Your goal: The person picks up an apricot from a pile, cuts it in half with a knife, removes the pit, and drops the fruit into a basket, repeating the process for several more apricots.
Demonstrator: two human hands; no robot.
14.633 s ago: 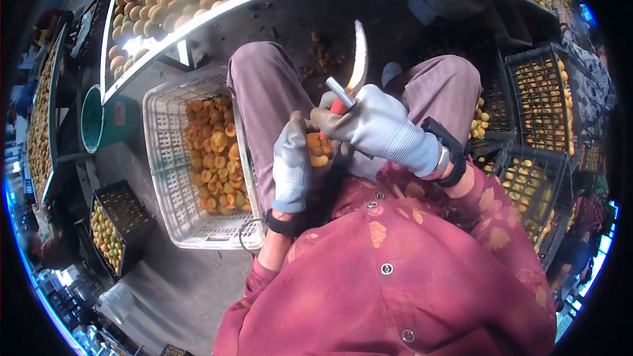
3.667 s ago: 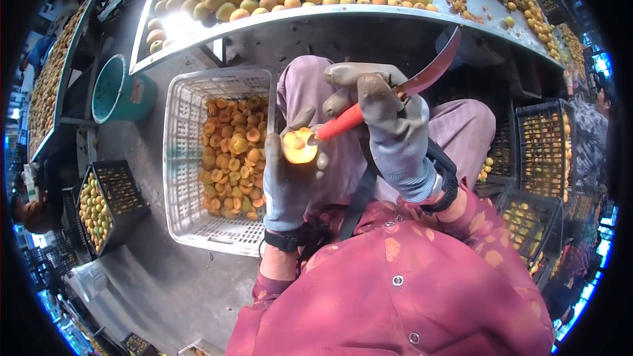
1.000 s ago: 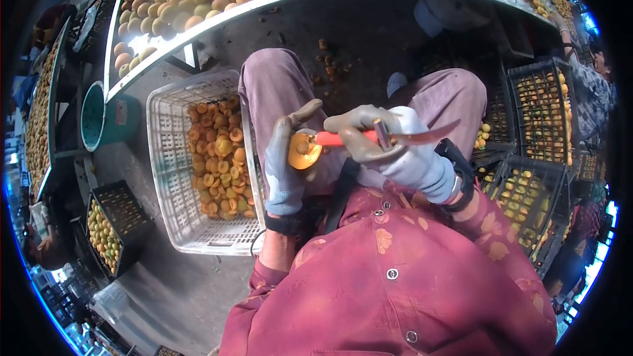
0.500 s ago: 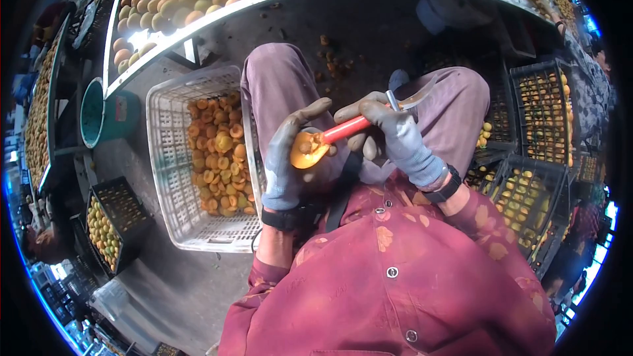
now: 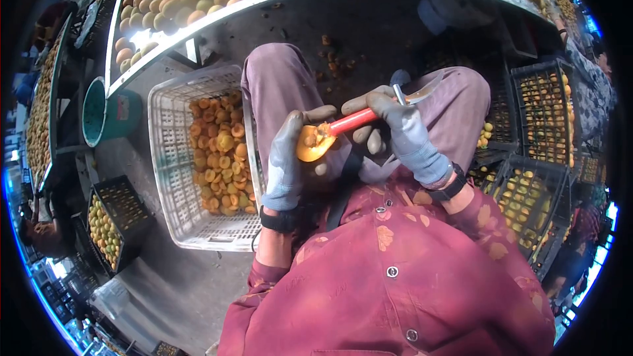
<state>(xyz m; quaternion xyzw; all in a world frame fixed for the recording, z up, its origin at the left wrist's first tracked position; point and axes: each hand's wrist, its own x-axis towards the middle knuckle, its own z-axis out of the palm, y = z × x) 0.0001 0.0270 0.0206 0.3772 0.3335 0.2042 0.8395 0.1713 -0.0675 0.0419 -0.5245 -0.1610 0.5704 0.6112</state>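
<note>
My left hand (image 5: pixel 285 158), in a grey-coated glove, is closed around a cut-open apricot (image 5: pixel 315 148). Its orange inside faces up, and the brown pit shows near the tool's tip. In my right hand (image 5: pixel 403 128), also gloved, is a pitting knife (image 5: pixel 353 121) with a red handle. Its working end touches the apricot at the pit. A curved metal blade sticks out past the thumb side of my right hand, pointing away to the right over the knee. Both hands are above my lap.
Left of my knee, a white plastic basket (image 5: pixel 181 227) holds many apricot halves. Ahead stands a metal-edged table (image 5: pixel 264 1) piled with whole apricots. A teal bucket (image 5: pixel 122 118) and black crate (image 5: pixel 132 207) are at left. More black crates (image 5: pixel 544 109) with fruit stand right.
The apricot has tilted and moved slightly right in my left hand, whose fingers have shifted around it. My right hand and the knife have moved slightly right, with the tip still at the pit.
</note>
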